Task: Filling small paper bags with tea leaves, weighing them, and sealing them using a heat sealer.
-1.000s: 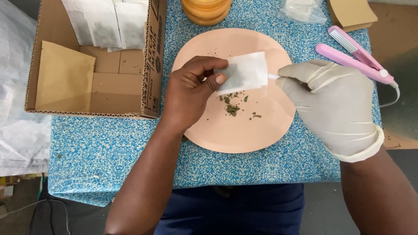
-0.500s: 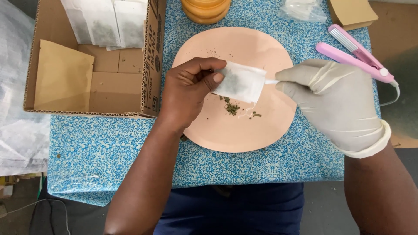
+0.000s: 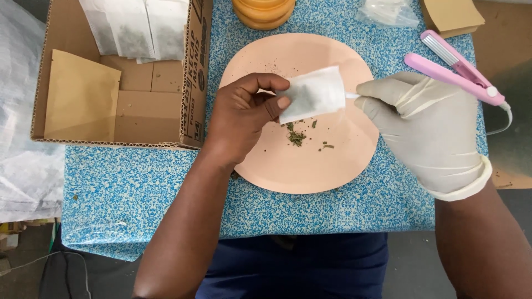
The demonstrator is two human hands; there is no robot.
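A small white filter pouch [image 3: 311, 94] hangs above the middle of the round peach plate [image 3: 310, 166] — flat, roughly rectangular, tilted a little, its lower left corner pinched in the bare left hand [image 3: 244, 116]. Its right edge meets the gloved right hand [image 3: 426, 124], whose fingers [image 3: 368, 95] grip a thin white piece there. Under the pouch, a small scatter of dried green herb bits [image 3: 297, 136] lies on the plate — loose, uneven.

Left hand [image 3: 244, 119] bare, fingers pinched — right hand [image 3: 426, 127] gloved, pinching.
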